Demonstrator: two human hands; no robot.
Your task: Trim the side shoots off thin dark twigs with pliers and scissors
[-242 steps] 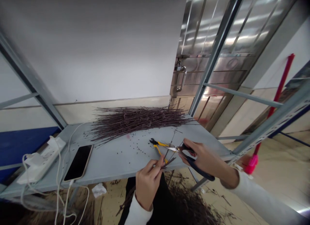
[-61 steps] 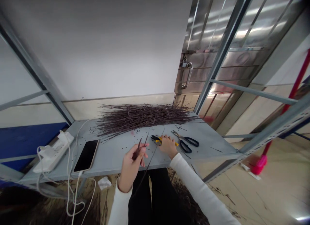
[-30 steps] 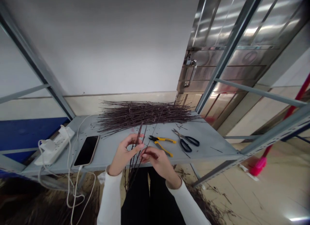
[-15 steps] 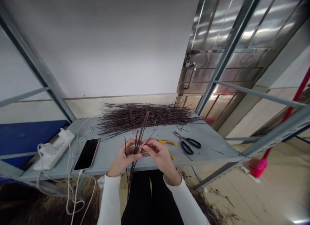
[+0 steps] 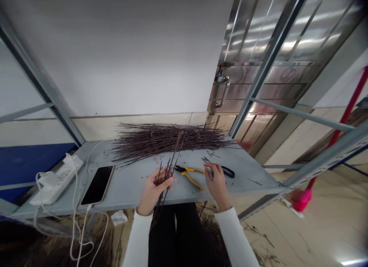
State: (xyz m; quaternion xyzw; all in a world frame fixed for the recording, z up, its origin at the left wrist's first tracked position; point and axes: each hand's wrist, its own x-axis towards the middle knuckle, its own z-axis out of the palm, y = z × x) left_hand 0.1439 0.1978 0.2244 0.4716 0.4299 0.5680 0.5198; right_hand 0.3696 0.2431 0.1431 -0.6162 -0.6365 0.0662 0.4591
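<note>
A stainless steel door (image 5: 253, 37) beside a white wall (image 5: 115, 56).

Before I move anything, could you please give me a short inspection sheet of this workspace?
Surface: grey metal shelf table, dotted with small dark bits.
Job's things: bundle of dark twigs, twig pile at the back, yellow-handled pliers, black-handled scissors.
Clutter: smartphone on the table; crumpled tissue on the floor.
Grips: left hand closed on the bundle; right hand open over the scissors, contact unclear.
Cables: white cables hang over the table edge from the power strip.
Surroundings: stainless steel door with a handle, red pole.
</note>
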